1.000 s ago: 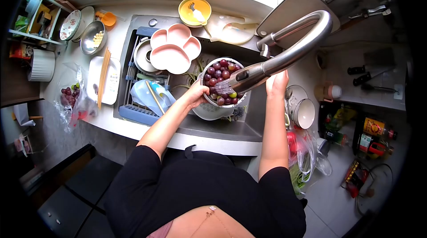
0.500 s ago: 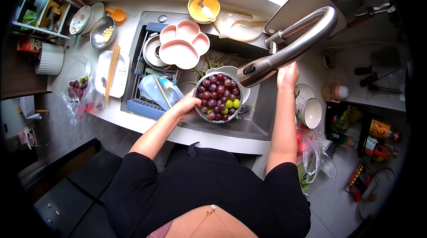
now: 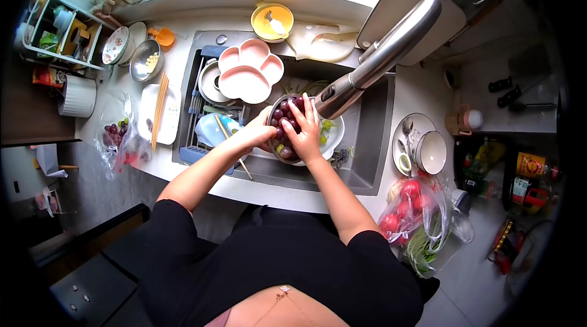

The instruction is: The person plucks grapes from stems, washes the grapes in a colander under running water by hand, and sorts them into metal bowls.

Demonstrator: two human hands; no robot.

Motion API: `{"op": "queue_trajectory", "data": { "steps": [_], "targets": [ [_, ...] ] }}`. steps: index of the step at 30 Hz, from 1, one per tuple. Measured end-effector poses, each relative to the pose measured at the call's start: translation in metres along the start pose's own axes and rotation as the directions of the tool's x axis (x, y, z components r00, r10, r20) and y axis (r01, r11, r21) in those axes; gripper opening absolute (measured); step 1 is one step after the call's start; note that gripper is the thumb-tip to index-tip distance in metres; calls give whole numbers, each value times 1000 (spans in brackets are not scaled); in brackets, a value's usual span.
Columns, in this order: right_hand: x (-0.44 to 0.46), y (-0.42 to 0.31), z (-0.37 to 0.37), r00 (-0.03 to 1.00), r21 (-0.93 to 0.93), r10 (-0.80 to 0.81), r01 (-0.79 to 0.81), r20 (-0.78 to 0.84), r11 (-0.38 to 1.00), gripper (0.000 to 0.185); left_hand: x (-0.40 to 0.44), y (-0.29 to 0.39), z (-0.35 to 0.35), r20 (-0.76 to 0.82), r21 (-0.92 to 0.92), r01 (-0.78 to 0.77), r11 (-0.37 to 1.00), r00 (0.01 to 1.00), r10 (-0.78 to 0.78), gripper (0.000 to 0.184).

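A round metal bowl full of dark red grapes is under the faucet, over the sink. My left hand grips the bowl by its left side, fingers partly hidden. My right hand lies over the grapes with its fingers stretched out and touching them. Beneath and to the right of the bowl shows a white basin in the sink, with green bits at its edge. Much of the bowl's rim is covered by my hands.
A pink sectioned plate and a blue drying rack occupy the sink's left side. Chopsticks lie across a white tray. Right of the sink stand bowls and a plastic bag of red produce.
My right hand has left the faucet area and come onto the grapes. The bowl has shifted slightly left and looks tilted, showing more of the white basin beneath. The view has moved a little.
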State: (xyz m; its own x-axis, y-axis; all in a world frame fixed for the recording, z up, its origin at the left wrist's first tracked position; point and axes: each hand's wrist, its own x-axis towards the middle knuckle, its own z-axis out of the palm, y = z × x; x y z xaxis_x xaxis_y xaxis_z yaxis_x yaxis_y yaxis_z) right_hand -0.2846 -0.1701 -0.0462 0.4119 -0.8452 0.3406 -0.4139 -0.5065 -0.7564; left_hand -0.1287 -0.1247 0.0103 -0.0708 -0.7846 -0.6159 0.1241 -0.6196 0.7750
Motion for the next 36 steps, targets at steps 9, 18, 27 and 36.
{"op": "queue_trajectory", "data": {
  "steps": [9, 18, 27, 36],
  "targets": [
    [-28, 13, 32, 946, 609, 322, -229, -47, 759, 42, 6, 52, 15, -14, 592, 182, 785, 976, -215, 56],
    [-37, 19, 39, 919, 600, 357, -193, -167, 777, 47, 15, 60, 28, 1, 704, 180, 687, 967, -254, 63],
    [-29, -19, 15, 952, 141, 215, -188, -217, 972, 45, -11, 43, -7, 231, 274, 93, 957, 960, -160, 68],
    [9, -122, -72, 980, 608, 175, -198, 98, 769, 37, -74, -35, -29, 227, -511, -5, 859, 964, 140, 58]
  ]
}}
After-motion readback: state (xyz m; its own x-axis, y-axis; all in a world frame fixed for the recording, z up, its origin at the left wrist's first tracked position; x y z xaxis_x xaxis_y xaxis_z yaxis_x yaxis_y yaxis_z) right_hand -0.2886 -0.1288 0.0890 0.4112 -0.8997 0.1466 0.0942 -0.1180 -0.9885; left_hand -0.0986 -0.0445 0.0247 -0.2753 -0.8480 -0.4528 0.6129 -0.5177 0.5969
